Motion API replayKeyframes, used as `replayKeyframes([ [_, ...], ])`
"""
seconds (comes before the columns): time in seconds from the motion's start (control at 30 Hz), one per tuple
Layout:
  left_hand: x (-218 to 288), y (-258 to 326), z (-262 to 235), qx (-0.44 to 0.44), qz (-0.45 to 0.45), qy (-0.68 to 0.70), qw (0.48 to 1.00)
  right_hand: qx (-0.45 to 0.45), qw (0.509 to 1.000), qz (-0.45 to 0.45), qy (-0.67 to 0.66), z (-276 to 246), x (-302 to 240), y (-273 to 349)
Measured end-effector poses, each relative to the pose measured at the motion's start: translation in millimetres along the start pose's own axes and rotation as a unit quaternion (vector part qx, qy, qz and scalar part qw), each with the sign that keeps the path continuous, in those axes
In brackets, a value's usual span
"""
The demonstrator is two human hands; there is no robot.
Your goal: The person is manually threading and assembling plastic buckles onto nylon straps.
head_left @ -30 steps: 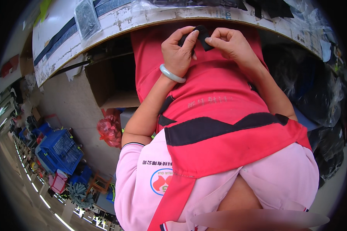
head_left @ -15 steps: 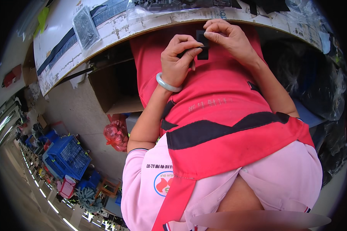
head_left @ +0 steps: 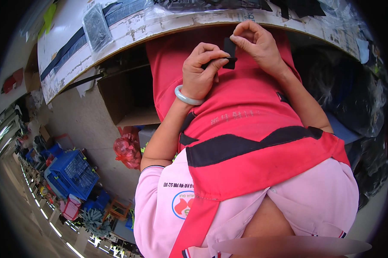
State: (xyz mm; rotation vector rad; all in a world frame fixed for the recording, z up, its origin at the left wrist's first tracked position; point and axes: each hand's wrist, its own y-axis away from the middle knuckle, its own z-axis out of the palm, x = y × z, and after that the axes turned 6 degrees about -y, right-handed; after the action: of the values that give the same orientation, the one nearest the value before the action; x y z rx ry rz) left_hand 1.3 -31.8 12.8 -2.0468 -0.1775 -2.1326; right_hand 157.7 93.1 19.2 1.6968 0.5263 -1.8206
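Observation:
Above the lap of the red apron (head_left: 254, 96), both hands work on a small, flat black strip (head_left: 229, 46), which looks like fabric or webbing. My left hand (head_left: 201, 71), with a pale bangle (head_left: 186, 95) at its wrist, is closed in a pinch on the strip's lower part. A dark fold juts from between its thumb and forefinger, and a short end hangs below. The upper end of the strip is pinched between the thumb and forefinger of my right hand (head_left: 259, 48). Curled fingers partly hide the piece; whether it is one strip or two I cannot tell.
Just beyond the hands runs the worn edge of a white table (head_left: 75, 71). On it lie a clear flat package (head_left: 96, 30) and dark plastic wrapping (head_left: 211, 6). Under it stands a cardboard box (head_left: 131, 103). A red plastic bag (head_left: 128, 148) and blue crates (head_left: 75, 174) are at left.
Both hands have shifted slightly to the right with the black strip. The dark fold at my left fingertips now reaches across the strip's lower part.

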Motion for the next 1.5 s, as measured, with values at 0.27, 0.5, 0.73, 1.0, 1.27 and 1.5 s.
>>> replayKeyframes([
  [0.27, -30, 8, -15, 0.113, -0.245, 0.259, 0.927, 0.057, 0.994, -0.036, -0.081, 12, -11, -27],
  [0.5, -27, -1, -8, 0.057, -0.177, 0.216, 0.958, -0.142, 0.987, -0.058, 0.047, 76, -24, -16],
  [0.73, -18, 1, -13, -0.039, -0.128, 0.193, 0.972, -0.235, 0.950, 0.208, 0.006, 27, 8, -17],
  [1.0, -22, -4, -11, 0.015, -0.209, 0.245, 0.947, -0.078, 0.982, 0.173, -0.006, 6, 5, -20],
  [1.27, -26, -10, -13, 0.029, -0.282, 0.252, 0.925, -0.042, 0.988, -0.013, 0.149, -17, -12, -5],
  [1.5, -17, -14, -4, 0.027, -0.317, 0.187, 0.929, 0.184, 0.724, -0.295, 0.595, -104, -49, -36],
])
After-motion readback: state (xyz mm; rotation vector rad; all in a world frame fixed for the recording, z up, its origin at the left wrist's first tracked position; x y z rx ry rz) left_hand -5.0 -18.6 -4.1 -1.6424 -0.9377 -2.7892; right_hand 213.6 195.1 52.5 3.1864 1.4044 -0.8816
